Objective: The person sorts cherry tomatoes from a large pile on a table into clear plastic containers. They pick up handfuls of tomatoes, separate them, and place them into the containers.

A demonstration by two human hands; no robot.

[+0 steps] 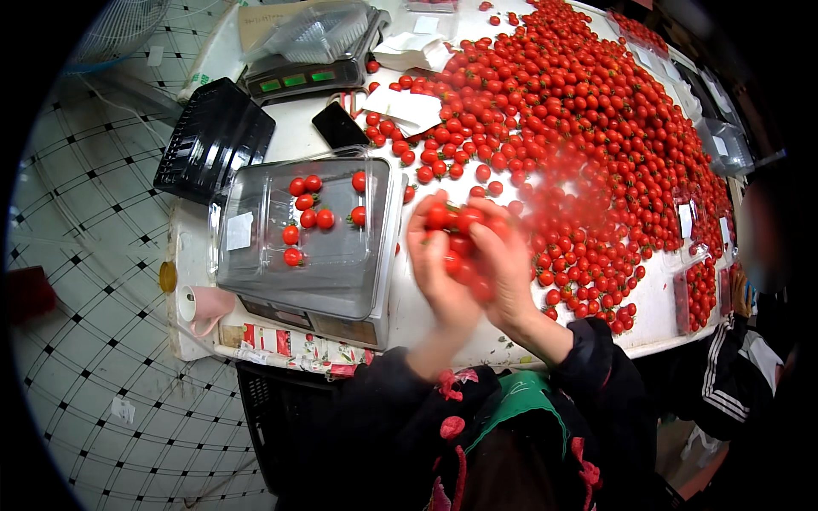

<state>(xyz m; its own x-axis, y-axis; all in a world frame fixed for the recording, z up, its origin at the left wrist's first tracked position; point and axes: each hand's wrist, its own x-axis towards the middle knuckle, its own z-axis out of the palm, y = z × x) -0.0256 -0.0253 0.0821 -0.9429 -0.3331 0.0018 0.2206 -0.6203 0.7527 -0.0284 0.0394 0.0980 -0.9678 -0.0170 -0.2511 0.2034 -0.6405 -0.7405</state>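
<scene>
Cupped together above the white table (422,319), my left hand (434,268) and my right hand (508,268) hold several cherry tomatoes (461,243) between them. Motion blurs the lower tomatoes and parts of both hands. To their left, a clear plastic clamshell box (268,236) lies on the grey platform of a weighing scale (380,306). Several loose tomatoes (308,218) rest in the box, and a white label sits at its left side. Beyond my hands spreads a large heap of cherry tomatoes (588,96), blurred in the part nearest my right hand.
A second scale (307,80) with lit displays carries clear boxes (319,32). Near it are a black crate (217,137), a phone (340,126) and white papers (406,110). A pink mug (206,305) stands at the near left corner. Filled boxes (696,294) and another person (735,377) are at right.
</scene>
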